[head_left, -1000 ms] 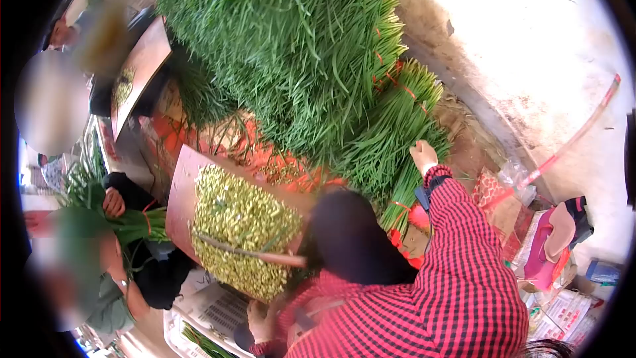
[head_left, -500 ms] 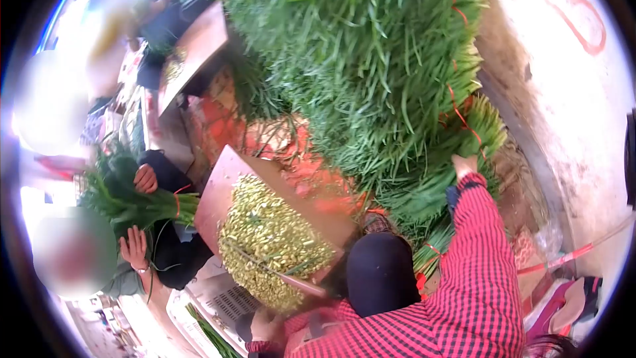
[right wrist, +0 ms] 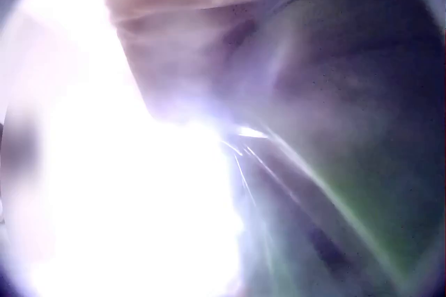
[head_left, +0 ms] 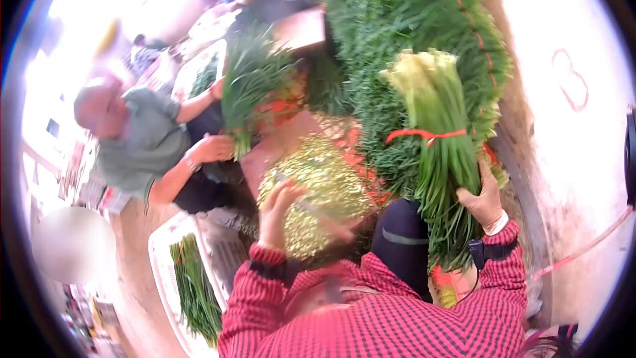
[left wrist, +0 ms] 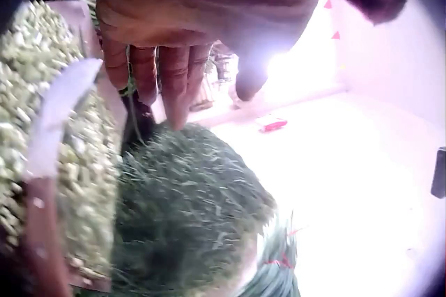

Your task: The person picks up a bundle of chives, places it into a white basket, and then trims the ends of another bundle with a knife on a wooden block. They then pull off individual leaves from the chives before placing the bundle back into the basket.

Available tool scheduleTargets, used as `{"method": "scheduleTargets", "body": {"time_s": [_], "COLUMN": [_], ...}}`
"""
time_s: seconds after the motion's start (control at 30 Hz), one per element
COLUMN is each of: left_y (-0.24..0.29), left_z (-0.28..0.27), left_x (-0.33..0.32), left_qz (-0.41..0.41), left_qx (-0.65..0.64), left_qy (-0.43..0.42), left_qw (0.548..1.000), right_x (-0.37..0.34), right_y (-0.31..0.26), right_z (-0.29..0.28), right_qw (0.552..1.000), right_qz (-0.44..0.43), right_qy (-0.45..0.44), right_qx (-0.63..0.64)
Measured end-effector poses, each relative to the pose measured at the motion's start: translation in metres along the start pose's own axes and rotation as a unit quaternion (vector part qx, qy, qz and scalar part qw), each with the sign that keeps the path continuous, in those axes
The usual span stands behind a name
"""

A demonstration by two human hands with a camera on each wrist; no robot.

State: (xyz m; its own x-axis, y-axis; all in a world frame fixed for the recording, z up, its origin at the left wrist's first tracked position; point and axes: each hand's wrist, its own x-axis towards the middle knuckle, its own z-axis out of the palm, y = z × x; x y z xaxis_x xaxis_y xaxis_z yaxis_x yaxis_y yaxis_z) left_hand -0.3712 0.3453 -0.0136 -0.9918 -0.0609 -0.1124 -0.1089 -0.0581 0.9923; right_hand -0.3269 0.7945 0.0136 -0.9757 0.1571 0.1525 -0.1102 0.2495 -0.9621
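Note:
My right hand [head_left: 489, 200] holds a bundle of chives [head_left: 438, 109], its pale cut ends pointing away and a red band round it. The leaves hang down beside my dark-clad knee [head_left: 399, 245]. In the right wrist view, glare and blur leave only part of that hand visible. My left hand [head_left: 273, 217] is raised, blurred, over the near edge of a board [head_left: 255, 169] heaped with chopped pale-green pieces [head_left: 311, 166]. The left wrist view has its fingers [left wrist: 178, 81] extended, holding nothing. A knife with a curved blade [left wrist: 52, 123] and wooden handle [left wrist: 45, 234] lies across the heap.
A big stack of chive bundles [head_left: 371, 93] rises ahead, beside a pale wall [head_left: 570, 139]. At the left, another person [head_left: 142, 132] handles a chive bundle [head_left: 248, 86]. A white crate [head_left: 159, 258] with chives stands at my lower left.
My right hand has taken a chive bundle from the stack and drawn it back. My left hand has risen from beside the board. The head view has swung left; the other person's bundle is now upright.

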Motion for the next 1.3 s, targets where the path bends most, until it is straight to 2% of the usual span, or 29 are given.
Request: {"method": "scheduleTargets", "body": {"time_s": [0.07, 0.1, 0.13, 0.17, 0.23, 0.27, 0.3, 0.33, 0.37, 0.4, 0.43, 0.5, 0.53, 0.57, 0.6, 0.67, 0.73, 0.8, 0.83, 0.9, 0.97, 1.03, 1.07, 1.1, 1.17, 1.23, 1.27, 1.3], "left_y": [0.025, 0.033, 0.039, 0.057, 0.097, 0.114, 0.115, 0.116, 0.122, 0.129, 0.139, 0.172, 0.189, 0.191, 0.194, 0.219, 0.224, 0.169, 0.136, 0.084, 0.027, -0.031, -0.044, -0.057, -0.041, -0.037, -0.037, -0.040], "left_z": [0.019, 0.023, 0.022, 0.025, 0.011, -0.002, -0.027, -0.051, -0.075, -0.096, -0.119, -0.145, -0.158, -0.181, -0.203, -0.182, -0.119, -0.095, -0.087, -0.073, -0.061, -0.056, -0.052, -0.048, -0.041, -0.036, -0.035, -0.030], "left_x": [-0.006, -0.010, -0.012, -0.014, -0.064, -0.076, -0.079, -0.083, -0.094, -0.103, -0.117, -0.147, -0.162, -0.172, -0.182, -0.196, -0.180, -0.150, -0.137, -0.114, -0.092, -0.064, -0.059, -0.053, -0.045, -0.038, -0.035, -0.032], "left_qz": [0.069, 0.114, 0.113, 0.094, 0.156, 0.163, 0.174, 0.186, 0.204, 0.233, 0.247, 0.257, 0.262, 0.235, 0.210, 0.118, 0.118, 0.227, 0.275, 0.097, 0.082, 0.033, -0.001, -0.035, -0.074, -0.015, 0.015, 0.001], "left_qx": [-0.129, -0.203, -0.215, -0.219, -0.333, -0.318, -0.329, -0.340, -0.293, -0.279, -0.258, -0.237, -0.226, -0.193, -0.157, 0.065, 0.254, 0.379, 0.425, 0.474, 0.440, 0.497, 0.497, 0.511, 0.538, 0.568, 0.583, 0.611], "left_qy": [-0.088, -0.142, -0.136, -0.076, -0.056, 0.004, 0.025, 0.045, 0.096, 0.152, 0.154, 0.133, 0.123, 0.116, 0.107, 0.082, 0.003, -0.017, -0.022, -0.037, -0.022, -0.042, -0.056, -0.042, -0.046, -0.034, -0.027, -0.024], "left_qw": [0.985, 0.962, 0.960, 0.968, 0.928, 0.934, 0.928, 0.921, 0.929, 0.919, 0.921, 0.927, 0.930, 0.946, 0.959, 0.988, 0.960, 0.897, 0.862, 0.874, 0.894, 0.866, 0.866, 0.858, 0.839, 0.822, 0.812, 0.791], "right_x": [-0.007, -0.009, -0.012, -0.019, -0.043, -0.051, -0.059, -0.060, -0.060, -0.056, -0.051, -0.037, -0.026, -0.018, -0.015, -0.015, -0.019, -0.019, -0.014, -0.017, -0.007, -0.002, -0.007, -0.014, -0.024, -0.040, -0.045, -0.049], "right_y": [-0.057, -0.083, -0.102, -0.118, -0.131, -0.145, -0.155, -0.138, -0.142, -0.130, -0.103, -0.028, -0.032, -0.034, -0.007, 0.030, 0.033, 0.031, 0.034, 0.031, 0.052, 0.066, 0.065, 0.042, 0.008, 0.009, 0.003, -0.011], "right_z": [0.036, 0.056, 0.080, 0.103, 0.153, 0.173, 0.187, 0.206, 0.211, 0.221, 0.237, 0.258, 0.257, 0.256, 0.257, 0.270, 0.284, 0.300, 0.303, 0.307, 0.303, 0.291, 0.282, 0.266, 0.238, 0.219, 0.209, 0.201], "right_qw": [0.992, 0.979, 0.959, 0.934, 0.914, 0.903, 0.891, 0.864, 0.865, 0.856, 0.844, 0.889, 0.857, 0.804, 0.795, 0.764, 0.787, 0.801, 0.804, 0.813, 0.836, 0.857, 0.873, 0.887, 0.904, 0.947, 0.950, 0.940], "right_qz": [-0.085, -0.136, -0.200, -0.261, -0.281, -0.282, -0.281, -0.357, -0.253, -0.211, -0.165, -0.180, -0.134, -0.089, -0.092, -0.091, -0.050, 0.011, 0.049, 0.082, 0.125, 0.201, 0.171, 0.150, 0.103, -0.005, -0.042, -0.044], "right_qy": [-0.095, -0.144, -0.179, -0.212, -0.274, -0.309, -0.344, -0.354, -0.434, -0.472, -0.507, -0.405, -0.426, -0.439, -0.417, -0.386, -0.359, -0.339, -0.374, -0.363, -0.387, -0.422, -0.391, -0.365, -0.316, -0.220, -0.226, -0.238], "right_qx": [-0.024, -0.051, -0.086, -0.120, -0.099, -0.097, -0.094, -0.020, 0.000, 0.028, 0.055, -0.117, -0.258, -0.392, -0.430, -0.508, -0.500, -0.494, -0.459, -0.448, -0.369, -0.217, -0.237, -0.239, -0.268, -0.232, -0.211, -0.238]}}
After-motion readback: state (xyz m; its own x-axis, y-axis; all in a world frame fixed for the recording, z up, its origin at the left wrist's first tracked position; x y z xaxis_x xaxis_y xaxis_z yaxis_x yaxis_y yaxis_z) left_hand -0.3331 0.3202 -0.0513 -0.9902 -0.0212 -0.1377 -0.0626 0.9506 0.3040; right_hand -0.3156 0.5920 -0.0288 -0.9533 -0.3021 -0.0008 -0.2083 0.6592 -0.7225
